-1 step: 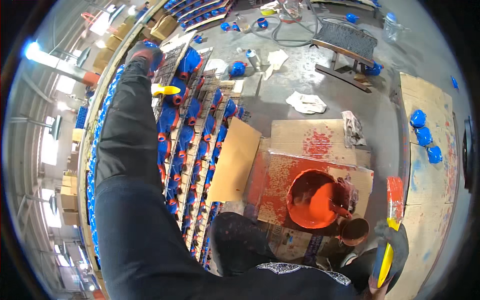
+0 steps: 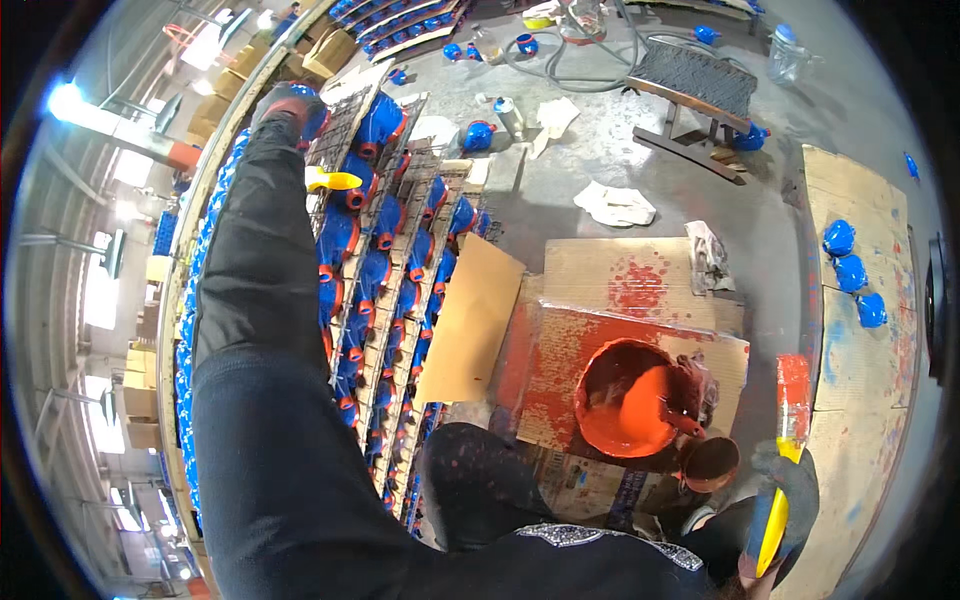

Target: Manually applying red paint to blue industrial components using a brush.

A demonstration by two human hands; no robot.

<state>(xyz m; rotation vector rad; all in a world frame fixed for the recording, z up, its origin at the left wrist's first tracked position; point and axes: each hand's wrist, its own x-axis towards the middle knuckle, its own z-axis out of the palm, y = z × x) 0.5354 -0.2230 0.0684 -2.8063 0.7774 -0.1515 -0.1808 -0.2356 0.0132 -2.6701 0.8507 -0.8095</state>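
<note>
My left arm stretches to the far end of the rack on the left. There my left hand (image 2: 284, 104), in a dark, red-stained glove, is closed around a blue fitting with red ends (image 2: 318, 120); its fingers show only in part. At the lower right my gloved right hand (image 2: 792, 482) grips a paintbrush (image 2: 794, 385) by its yellow handle, with red-coated bristles pointing away from me. Left of the brush stands a bucket (image 2: 581, 408) of red paint with a red-coated tool handle leaning over its rim. A small reddish-brown pot (image 2: 709, 466) sits beside it.
Wire-topped shelves (image 2: 335, 135) hold rows of blue fittings with red ends. A yellow handle (image 2: 333, 180) pokes out among them. Paint-spattered cardboard (image 2: 590, 262) lies under the bucket. Cardboard (image 2: 835, 380) at right carries three blue pieces (image 2: 850, 273). A low stool (image 2: 693, 85) stands farther off.
</note>
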